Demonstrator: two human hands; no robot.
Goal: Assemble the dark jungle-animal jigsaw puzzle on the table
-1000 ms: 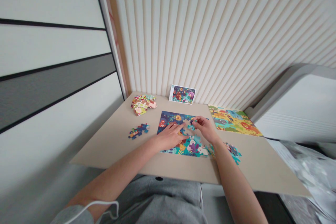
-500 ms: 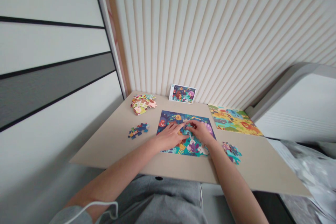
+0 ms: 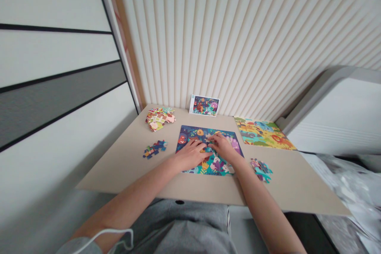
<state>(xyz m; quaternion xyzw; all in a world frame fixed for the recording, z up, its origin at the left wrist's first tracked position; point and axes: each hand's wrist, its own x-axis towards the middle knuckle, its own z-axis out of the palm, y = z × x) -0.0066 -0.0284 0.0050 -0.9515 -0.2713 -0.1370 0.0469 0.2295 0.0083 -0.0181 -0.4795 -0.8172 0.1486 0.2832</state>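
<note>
A colourful animal jigsaw puzzle (image 3: 205, 168) lies before me on the table, its middle partly covered by my hands. Flat across its left-centre rests my left hand (image 3: 193, 154), fingers stretched out and thumb pointing right. Close beside its fingertips, my right hand (image 3: 222, 147) has curled fingers and thumb at a small puzzle piece in the puzzle's middle; the piece is mostly hidden under the fingers. Loose puzzle pieces (image 3: 154, 149) lie left of the puzzle, and another small pile of pieces (image 3: 261, 170) is by my right forearm.
A picture card (image 3: 204, 105) of the same scene leans against the pleated curtain (image 3: 208, 39). A larger heap of pieces (image 3: 160, 119) sits at the table's back left. At the back right lies a yellow safari puzzle (image 3: 264, 133). Clear plastic wrapping (image 3: 351, 182) is beyond the table's right edge.
My right hand has shifted slightly up and left, its fingers now lower over the puzzle's middle. My left hand stays on the puzzle. The whole view has moved slightly.
</note>
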